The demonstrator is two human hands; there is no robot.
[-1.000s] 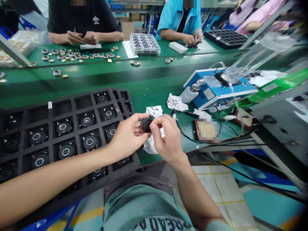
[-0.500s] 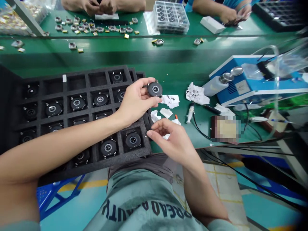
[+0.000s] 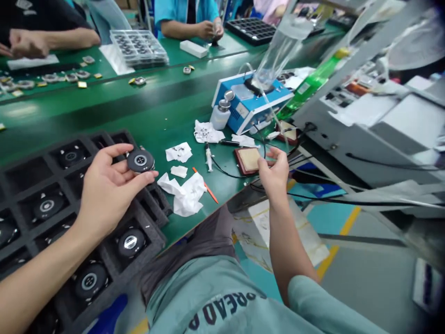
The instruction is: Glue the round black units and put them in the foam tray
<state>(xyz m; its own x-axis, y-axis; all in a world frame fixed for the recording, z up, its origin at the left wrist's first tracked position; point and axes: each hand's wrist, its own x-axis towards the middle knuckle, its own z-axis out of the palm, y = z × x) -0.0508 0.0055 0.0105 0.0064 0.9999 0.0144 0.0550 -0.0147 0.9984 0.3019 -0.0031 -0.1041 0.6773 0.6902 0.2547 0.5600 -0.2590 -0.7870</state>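
Observation:
My left hand (image 3: pixel 107 185) pinches a round black smartwatch body (image 3: pixel 140 160) between thumb and fingers, its ringed sensor back facing up. It is held above the right part of a black foam tray (image 3: pixel 121 269), whose compartments hold more watch bodies, such as one (image 3: pixel 131 242) near the front corner. My right hand (image 3: pixel 274 174) is at the right edge of a brown-framed pad with a beige top (image 3: pixel 248 160). Its fingers are loosely bent and apart, with nothing visible between them. Whether they touch the pad I cannot tell.
Crumpled white tissues (image 3: pixel 189 197), an orange stick (image 3: pixel 206 185) and a small syringe (image 3: pixel 209 157) lie on the green bench. Behind them stand a pump bottle (image 3: pixel 220 114) and a blue machine (image 3: pixel 243 113). Co-workers' hands (image 3: pixel 208 31) work across the bench. Cables hang at right.
The view has swung to the right. My right hand has moved from beside the tray to the brown-framed pad. My left hand still holds the smartwatch body.

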